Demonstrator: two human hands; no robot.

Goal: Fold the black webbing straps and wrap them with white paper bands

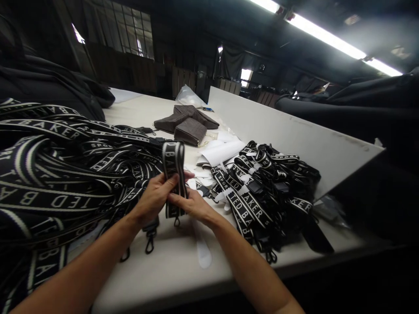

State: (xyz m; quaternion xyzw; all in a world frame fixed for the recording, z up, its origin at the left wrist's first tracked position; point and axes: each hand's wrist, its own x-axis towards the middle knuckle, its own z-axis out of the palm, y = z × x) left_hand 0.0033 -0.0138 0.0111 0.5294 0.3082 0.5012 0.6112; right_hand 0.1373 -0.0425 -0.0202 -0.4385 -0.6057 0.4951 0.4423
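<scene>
Folded into an upright loop, a black-and-white lettered webbing strap (173, 159) stands between my two hands above the table. My left hand (157, 192) is closed round its left side, thumb across the front. From the right, my right hand (193, 203) grips the lower part of the same strap with its thumb in front. A black snap hook (177, 221) hangs below the fold. Under my right hand, a white paper strip with a rounded end (203, 253) extends toward the table's front; whether I hold it is unclear. Another snap hook (149, 243) dangles near my left wrist.
A large heap of loose straps (65, 174) covers the left side. Bundled straps with white paper bands (262, 192) are piled at right, before a low white partition (278, 124). Dark brown quilted pouches (190, 131), white paper sheets (222, 150) and a plastic bag (189, 97) lie farther back.
</scene>
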